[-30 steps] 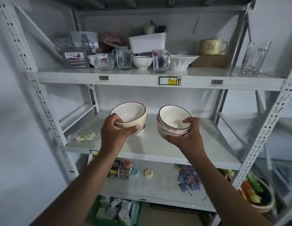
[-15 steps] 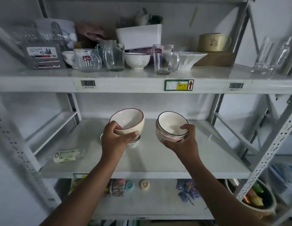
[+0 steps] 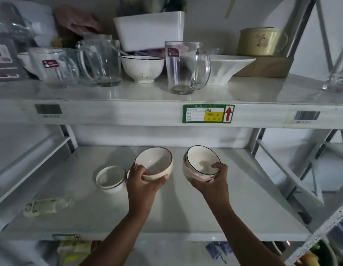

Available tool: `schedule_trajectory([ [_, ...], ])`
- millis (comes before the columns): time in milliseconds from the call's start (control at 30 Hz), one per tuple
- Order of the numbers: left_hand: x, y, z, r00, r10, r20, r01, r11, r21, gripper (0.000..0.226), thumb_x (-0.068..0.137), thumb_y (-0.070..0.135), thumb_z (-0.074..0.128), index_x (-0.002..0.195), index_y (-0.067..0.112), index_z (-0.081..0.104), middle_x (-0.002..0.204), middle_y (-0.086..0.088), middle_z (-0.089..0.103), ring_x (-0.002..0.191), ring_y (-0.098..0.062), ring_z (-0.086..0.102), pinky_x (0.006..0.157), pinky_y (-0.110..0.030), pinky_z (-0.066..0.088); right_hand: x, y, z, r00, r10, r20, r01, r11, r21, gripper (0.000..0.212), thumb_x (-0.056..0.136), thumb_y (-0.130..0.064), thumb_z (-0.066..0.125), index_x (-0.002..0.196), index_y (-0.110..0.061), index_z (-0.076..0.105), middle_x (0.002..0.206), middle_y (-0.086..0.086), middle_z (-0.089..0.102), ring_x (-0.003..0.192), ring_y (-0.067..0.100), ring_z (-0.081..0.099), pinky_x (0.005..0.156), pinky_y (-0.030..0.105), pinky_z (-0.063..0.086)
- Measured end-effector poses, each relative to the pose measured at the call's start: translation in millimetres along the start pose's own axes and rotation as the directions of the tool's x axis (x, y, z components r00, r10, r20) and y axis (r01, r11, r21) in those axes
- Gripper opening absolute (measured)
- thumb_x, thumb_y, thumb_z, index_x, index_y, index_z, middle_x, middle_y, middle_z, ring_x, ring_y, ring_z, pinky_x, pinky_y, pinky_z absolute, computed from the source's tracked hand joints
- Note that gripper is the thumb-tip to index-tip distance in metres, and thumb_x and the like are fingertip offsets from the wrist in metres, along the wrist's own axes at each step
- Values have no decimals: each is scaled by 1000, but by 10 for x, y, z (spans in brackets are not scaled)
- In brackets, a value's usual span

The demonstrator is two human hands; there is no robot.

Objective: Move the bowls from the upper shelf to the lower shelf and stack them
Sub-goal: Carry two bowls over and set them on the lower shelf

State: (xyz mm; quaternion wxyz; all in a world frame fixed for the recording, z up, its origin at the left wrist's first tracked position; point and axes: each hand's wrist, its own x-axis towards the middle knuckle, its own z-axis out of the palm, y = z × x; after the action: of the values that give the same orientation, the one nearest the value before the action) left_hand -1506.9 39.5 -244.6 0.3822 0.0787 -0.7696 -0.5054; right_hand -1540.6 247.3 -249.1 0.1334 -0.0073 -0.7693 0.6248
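Note:
My left hand (image 3: 143, 182) grips a cream bowl with a red rim (image 3: 154, 163), held above the lower shelf (image 3: 186, 208). My right hand (image 3: 214, 181) holds a black-rimmed white bowl (image 3: 200, 160) that seems nested in a pinkish bowl beneath it, tilted toward me. A small white bowl (image 3: 110, 179) stands on the lower shelf just left of my left hand. On the upper shelf (image 3: 128, 93) remain a black-rimmed ribbed bowl (image 3: 142, 69) and a wide white flared bowl (image 3: 227, 68).
Glass mugs (image 3: 186, 68) and jugs (image 3: 101, 62) crowd the upper shelf beside a white tub (image 3: 149, 29), a yellow mug (image 3: 260, 42) on a cardboard box and a glass at far right. A wrapped packet (image 3: 46, 206) lies on the lower shelf's left front. Slanted braces flank the shelf.
The view has closed in on the shelves. Both hands with their bowls have gone deeper over the lower shelf, and the small white bowl is now uncovered to the left of my left hand.

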Motion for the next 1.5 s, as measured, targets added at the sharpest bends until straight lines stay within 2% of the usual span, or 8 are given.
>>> schedule_trajectory([
  [100,-91,-233,261,996,-79,-33,80,996,45,53,51,37,91,65,30,41,72,6,50,68,-5,50,61,-12,37,190,245,64,999,34,-8,-34,999,5,73,53,-31,94,102,-44,41,101,-11,66,84,-3,67,70,20,52],
  [233,-276,-505,585,982,-190,-22,191,976,105,52,50,34,92,64,23,43,78,0,54,73,-15,54,65,-30,48,380,620,177,997,70,-36,-71,997,-28,80,46,-22,96,101,-38,40,99,-18,62,89,-2,63,64,10,46],
  [533,-478,-914,917,960,-279,-4,278,955,106,51,47,26,94,71,25,49,86,3,52,78,1,51,64,-6,38,441,1233,340,989,127,-82,-136,984,-117,84,43,-22,99,103,-32,42,100,-1,64,87,20,64,73,29,47],
  [733,-443,-1113,1056,949,-314,16,308,939,153,50,47,29,94,69,19,51,88,3,52,76,-3,52,63,-5,38,547,1368,419,984,160,-78,-169,976,-135,82,41,-29,98,99,-37,41,97,-9,62,84,2,61,66,19,43],
  [933,-464,-1257,1134,928,-370,39,360,920,154,53,46,27,95,68,19,48,85,2,49,72,-4,51,60,-4,37,606,1450,506,986,164,-34,-167,967,-193,80,41,-34,97,100,-35,42,102,-4,62,90,15,62,72,27,47],
  [1200,-413,-1340,1195,928,-357,103,332,921,204,52,49,22,94,74,15,48,86,-2,48,71,-10,49,63,-5,36,627,1507,505,980,197,-2,-193,960,-201,78,46,-35,97,100,-38,41,107,-9,60,91,7,61,67,16,42],
  [1400,-295,-1269,1265,902,-401,162,351,897,267,54,57,24,92,90,11,51,98,-6,48,85,-22,52,68,-9,35,683,1514,493,982,186,37,-173,958,-229,77,51,-36,93,107,-39,40,115,-7,57,98,16,60,71,23,43],
  [1500,-259,-1196,1239,881,-432,195,357,875,325,75,62,24,90,124,8,50,121,-13,50,111,-30,53,88,-22,40,707,1555,463,985,150,84,-124,957,-262,82,54,-27,93,114,-37,39,119,-8,51,106,17,57,77,26,44],
])
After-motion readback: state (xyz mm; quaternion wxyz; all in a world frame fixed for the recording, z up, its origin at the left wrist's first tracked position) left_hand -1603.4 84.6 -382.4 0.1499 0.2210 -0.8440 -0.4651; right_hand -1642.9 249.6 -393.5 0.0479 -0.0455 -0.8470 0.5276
